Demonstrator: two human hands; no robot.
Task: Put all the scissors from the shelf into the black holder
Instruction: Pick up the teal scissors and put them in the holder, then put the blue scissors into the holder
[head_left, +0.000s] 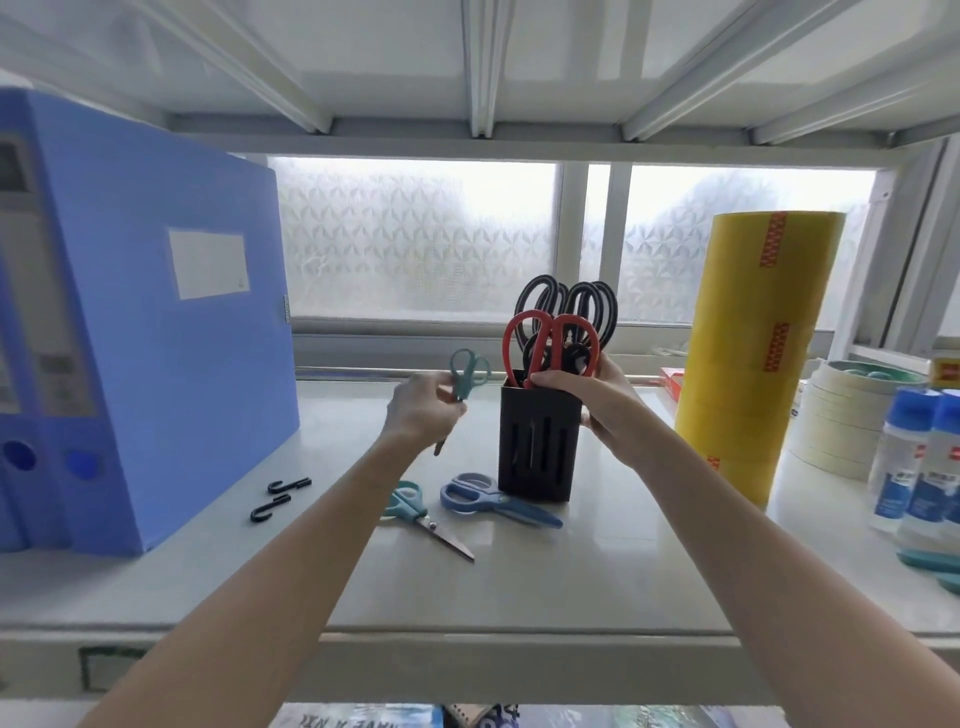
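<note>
1. Although the blue file box (156, 322) carries a white label and the glue bottles (919, 467) carry print, none of it can be read.
2. Bare shelf (597, 571) lies in front of the black holder (537, 447).
3. The left hand (423, 410) grips small teal scissors (465, 376) just left of the holder.
4. The right hand (605, 402) clasps the holder's rim and the red scissors (550, 348) standing inside.
5. Blue scissors (493, 499) and teal-handled scissors (423, 519) lie flat by the holder's base.

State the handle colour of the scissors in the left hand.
Teal, on the small scissors; head view.
</note>
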